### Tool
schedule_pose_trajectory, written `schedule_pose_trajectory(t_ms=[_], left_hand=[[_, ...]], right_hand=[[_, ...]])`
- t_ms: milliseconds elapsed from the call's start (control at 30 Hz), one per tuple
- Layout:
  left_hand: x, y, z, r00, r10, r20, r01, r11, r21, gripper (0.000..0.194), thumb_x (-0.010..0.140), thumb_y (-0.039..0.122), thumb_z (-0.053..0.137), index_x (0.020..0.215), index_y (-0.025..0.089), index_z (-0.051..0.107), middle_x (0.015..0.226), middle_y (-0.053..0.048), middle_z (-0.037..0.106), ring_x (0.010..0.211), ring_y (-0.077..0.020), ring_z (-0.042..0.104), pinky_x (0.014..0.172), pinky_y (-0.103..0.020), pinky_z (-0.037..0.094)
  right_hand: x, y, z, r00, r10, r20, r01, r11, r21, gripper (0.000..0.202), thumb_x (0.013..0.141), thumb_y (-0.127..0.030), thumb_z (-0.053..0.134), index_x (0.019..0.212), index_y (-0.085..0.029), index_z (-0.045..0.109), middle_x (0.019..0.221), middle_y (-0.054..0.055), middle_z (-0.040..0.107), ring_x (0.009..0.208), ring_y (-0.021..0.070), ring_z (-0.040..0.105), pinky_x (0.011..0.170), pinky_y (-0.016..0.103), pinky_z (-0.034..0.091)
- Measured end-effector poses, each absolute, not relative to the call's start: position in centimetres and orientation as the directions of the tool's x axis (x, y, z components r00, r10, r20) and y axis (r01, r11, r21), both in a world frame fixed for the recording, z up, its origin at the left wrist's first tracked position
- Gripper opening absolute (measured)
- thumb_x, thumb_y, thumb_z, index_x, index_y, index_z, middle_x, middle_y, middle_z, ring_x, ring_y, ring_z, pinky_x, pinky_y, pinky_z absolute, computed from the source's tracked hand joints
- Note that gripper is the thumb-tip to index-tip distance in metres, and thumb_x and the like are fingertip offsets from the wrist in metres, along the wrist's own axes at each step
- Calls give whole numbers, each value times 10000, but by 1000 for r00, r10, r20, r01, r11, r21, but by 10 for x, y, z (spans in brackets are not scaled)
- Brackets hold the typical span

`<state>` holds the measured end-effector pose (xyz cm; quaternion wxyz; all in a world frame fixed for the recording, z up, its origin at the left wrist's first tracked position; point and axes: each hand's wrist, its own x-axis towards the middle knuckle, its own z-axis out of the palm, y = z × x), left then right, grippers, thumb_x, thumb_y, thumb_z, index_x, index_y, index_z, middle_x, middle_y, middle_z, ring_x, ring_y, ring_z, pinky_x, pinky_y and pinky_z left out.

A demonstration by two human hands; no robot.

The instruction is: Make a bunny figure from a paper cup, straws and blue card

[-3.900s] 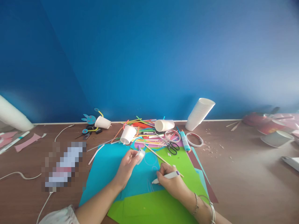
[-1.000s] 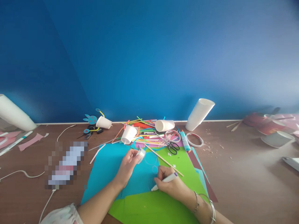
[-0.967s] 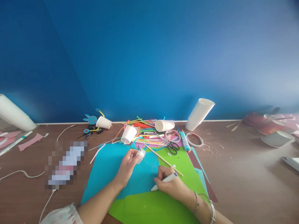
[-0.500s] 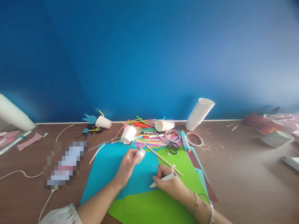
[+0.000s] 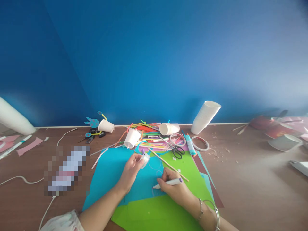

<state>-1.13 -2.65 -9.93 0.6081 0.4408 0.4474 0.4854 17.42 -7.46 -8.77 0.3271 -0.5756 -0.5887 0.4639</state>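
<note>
My right hand (image 5: pixel 175 186) grips a white marker (image 5: pixel 172 182) with a purple end. Its tip touches a blue sheet of paper (image 5: pixel 108 170), where a faint curved line shows beside it. Farther up the sheet are a large drawn circle (image 5: pixel 155 163) and a smaller one. My left hand (image 5: pixel 133 166) is closed around a small whitish round object (image 5: pixel 145 159), possibly a tape roll; a purple marker cap (image 5: pixel 143 151) pokes up by the fingers. Green paper (image 5: pixel 158 213) lies at the blue sheet's near edge and right side. A thin wooden stick (image 5: pixel 168 164) lies across the sheets.
Behind the paper lie scissors (image 5: pixel 178 152), a glue stick (image 5: pixel 190 145), tape rolls (image 5: pixel 200 143) and many coloured straws (image 5: pixel 154 138). White paper cups (image 5: pixel 132 138) lie among them. A leaning cup stack (image 5: pixel 206 117) stands by the blue wall. A pixelated object (image 5: pixel 69 170) with a cable lies left.
The marker tip has moved slightly up and left over the blue paper, and a curved line is now visible below it. My left hand stays in place.
</note>
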Motion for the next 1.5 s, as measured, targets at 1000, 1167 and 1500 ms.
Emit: schedule_pose_trajectory(t_ms=[1000,1167,1500], left_hand=[[-12,-26,-99,132,985,-109,-194,134,972,346,751,502,645,868,183,578,828,-24,595,862,-200,592,862,-361,451],[-13,-27,-97,123,984,-128,-190,150,970,367,727,523,661,864,192,580,814,-15,605,865,-208,607,858,-352,453],[-13,-28,-94,146,980,-135,-179,160,971,349,751,514,645,884,198,580,862,-18,611,934,-225,613,863,-343,443]], right_hand=[[188,-69,-87,-145,975,-171,365,-108,-925,227,653,-229,529,517,-233,348,382,-84,446,342,86,451,361,183,319],[188,-71,-86,-184,972,-146,417,-57,-907,236,666,-201,519,518,-228,337,397,-88,446,361,77,444,381,178,328],[185,-70,-88,-144,974,-175,471,-88,-878,227,687,-224,519,535,-230,350,418,-76,484,389,90,475,389,180,336]])
